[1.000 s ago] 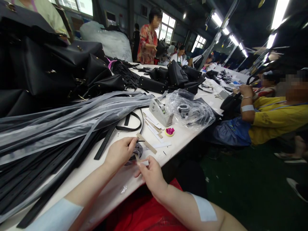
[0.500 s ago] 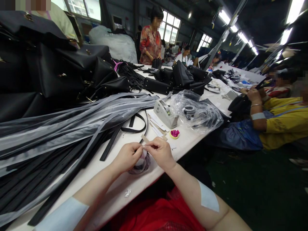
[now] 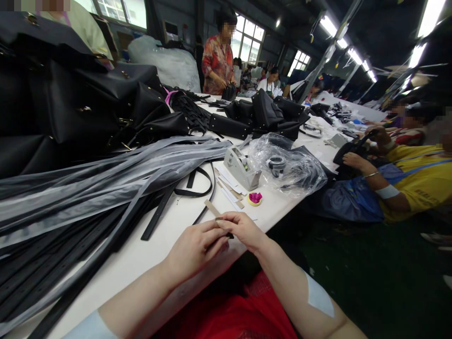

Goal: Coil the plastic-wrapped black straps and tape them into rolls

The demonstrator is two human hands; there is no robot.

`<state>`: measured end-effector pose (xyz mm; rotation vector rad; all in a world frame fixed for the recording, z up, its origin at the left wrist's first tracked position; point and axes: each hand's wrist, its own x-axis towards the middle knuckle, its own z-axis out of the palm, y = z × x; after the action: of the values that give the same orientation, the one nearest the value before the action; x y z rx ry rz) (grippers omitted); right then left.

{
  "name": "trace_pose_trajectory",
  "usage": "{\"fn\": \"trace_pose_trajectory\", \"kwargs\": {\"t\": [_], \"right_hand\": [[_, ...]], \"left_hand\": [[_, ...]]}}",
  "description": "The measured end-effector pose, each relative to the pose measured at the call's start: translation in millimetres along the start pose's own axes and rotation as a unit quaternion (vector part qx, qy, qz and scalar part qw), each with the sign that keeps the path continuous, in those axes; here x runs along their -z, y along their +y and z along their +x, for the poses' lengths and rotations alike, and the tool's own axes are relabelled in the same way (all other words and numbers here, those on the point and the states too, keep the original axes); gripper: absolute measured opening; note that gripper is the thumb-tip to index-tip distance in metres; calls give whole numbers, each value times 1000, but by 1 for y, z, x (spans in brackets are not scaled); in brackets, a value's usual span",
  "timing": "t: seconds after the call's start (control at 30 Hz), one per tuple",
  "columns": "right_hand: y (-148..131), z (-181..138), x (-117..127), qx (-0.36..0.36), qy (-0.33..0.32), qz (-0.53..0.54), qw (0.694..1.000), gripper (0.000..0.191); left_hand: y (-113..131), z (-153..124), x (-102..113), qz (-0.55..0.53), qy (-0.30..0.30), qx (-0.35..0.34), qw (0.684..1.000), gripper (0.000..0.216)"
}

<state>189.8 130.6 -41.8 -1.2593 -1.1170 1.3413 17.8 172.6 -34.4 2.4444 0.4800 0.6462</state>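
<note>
My left hand (image 3: 199,247) and my right hand (image 3: 243,229) meet over the near table edge. Both are closed, thumbs and fingertips pressed together. A small dark edge (image 3: 230,235) shows between them; the rest of what they hold is hidden by the fingers. Just beyond the fingertips, a beige strip (image 3: 212,208) sticks out, its near end covered by my right hand. A thin black strap (image 3: 201,215) runs down the table to behind my left hand. Further off lie paper and card strips (image 3: 231,193) and a grey tape dispenser (image 3: 242,169).
Long black straps under translucent film (image 3: 141,183) cover the left side, with black bags (image 3: 92,108) piled behind. A plastic bag (image 3: 289,165) and a yellow ring with magenta bits (image 3: 254,198) lie to the right. A co-worker in yellow (image 3: 420,179) sits at the right, handling something black.
My hands have shifted slightly right, the left fingers now extending across to the right hand. The film-wrapped coil seen under them earlier no longer shows. The co-worker's hands have moved apart.
</note>
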Motion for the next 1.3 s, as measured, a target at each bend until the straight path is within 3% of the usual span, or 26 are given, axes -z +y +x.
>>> {"fn": "trace_pose_trajectory", "kwargs": {"t": [0.17, 0.3, 0.4, 0.47, 0.6, 0.7, 0.9, 1.0, 1.13, 1.3], "right_hand": [[4, 0, -1, 77, 72, -65, 992, 22], [13, 2, -2, 103, 148, -78, 981, 21], [13, 3, -4, 153, 171, -126, 965, 19], [10, 4, -4, 147, 155, -126, 969, 19], [3, 4, -1, 77, 63, -55, 994, 31], [-1, 3, 3, 69, 15, -47, 996, 28], [-4, 5, 10, 21, 40, -84, 995, 23], [-9, 8, 12, 6, 20, -111, 994, 22], [-12, 13, 16, -21, -19, -126, 992, 22], [-11, 18, 17, -34, -22, -172, 984, 23]], "left_hand": [[3, 0, -9, 37, 10, -23, 999, 27], [2, 1, -8, 46, 29, 54, 997, 26], [0, 4, -5, 24, -2, 109, 994, 29], [-3, 5, -3, -8, -12, 127, 992, 30], [-10, 7, -2, -74, 39, 158, 984, 34], [-13, 6, -4, -100, 52, 157, 981, 32], [-14, 2, -10, -88, 96, 196, 972, 13], [-13, 1, -11, -105, 121, 196, 968, 24], [-10, 1, -8, -125, 94, 193, 969, 28], [-7, 1, -6, -113, 66, 190, 973, 26]]}}
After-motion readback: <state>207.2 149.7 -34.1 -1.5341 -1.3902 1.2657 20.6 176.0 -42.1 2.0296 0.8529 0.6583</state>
